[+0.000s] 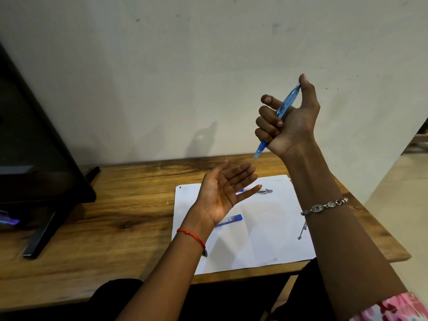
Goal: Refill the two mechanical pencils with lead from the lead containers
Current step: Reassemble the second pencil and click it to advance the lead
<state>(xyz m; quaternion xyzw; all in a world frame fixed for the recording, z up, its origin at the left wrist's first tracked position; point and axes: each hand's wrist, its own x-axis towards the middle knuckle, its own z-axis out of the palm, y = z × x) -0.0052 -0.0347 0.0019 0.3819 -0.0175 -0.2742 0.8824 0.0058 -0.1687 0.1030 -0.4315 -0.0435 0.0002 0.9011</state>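
Gripping a blue mechanical pencil (pixel 281 114) in a raised fist, my right hand (pixel 289 121) holds it tip-down above the wooden desk (pixel 111 205), thumb pressed on the top end and 4 fingers curled around the barrel. Below it my left hand (pixel 225 191) lies palm-up and empty, fingers spread apart — cupped just under the pencil's point, with a gap between the 2. On the white sheet of paper (pixel 261 239) I can see the second mechanical pencil (pixel 262 191), clear-bodied with a blue clip end, lying flat and partly hidden behind my left fingertips. A blue lead container (pixel 230 220) lies nearer to me on the same sheet, partly covered by my left wrist; only 1 container shows from this view. A red thread (pixel 192 236) circles the left wrist, a silver bracelet (pixel 324 206) the right forearm. At the far left edge stands a dark monitor (pixel 34 147) on its stand — screen off.
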